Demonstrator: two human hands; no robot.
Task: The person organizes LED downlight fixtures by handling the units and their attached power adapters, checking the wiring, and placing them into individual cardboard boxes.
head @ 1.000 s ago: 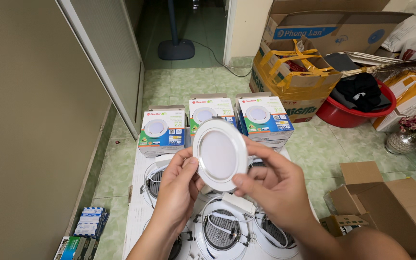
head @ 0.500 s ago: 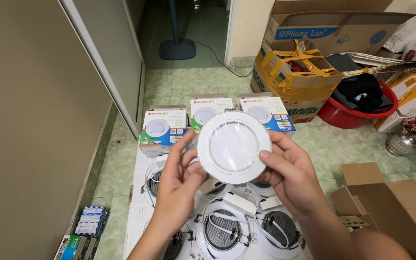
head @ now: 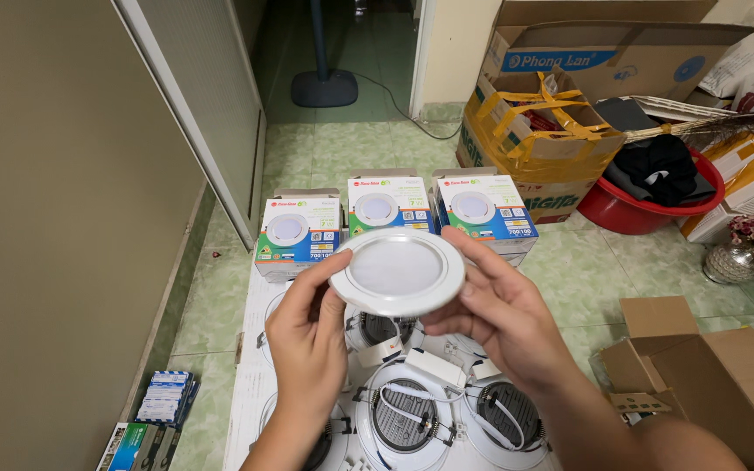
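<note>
Above the near edge of the white board (head: pixel 250 397), I am holding a round white ceiling light (head: pixel 397 271) between both hands. My left hand (head: pixel 307 336) is pinching its left rim, my right hand (head: pixel 499 318) is gripping the right rim. Its face is tilting up toward me; its back is hidden.

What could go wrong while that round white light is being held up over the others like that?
The round white light is pinched only at its rim by the left hand and right hand, so it might slip. A drop would likely land on the upturned lights with loose wires right below, possibly damaging both. The three small boxes just behind could be knocked if the hands swing forward.
</note>
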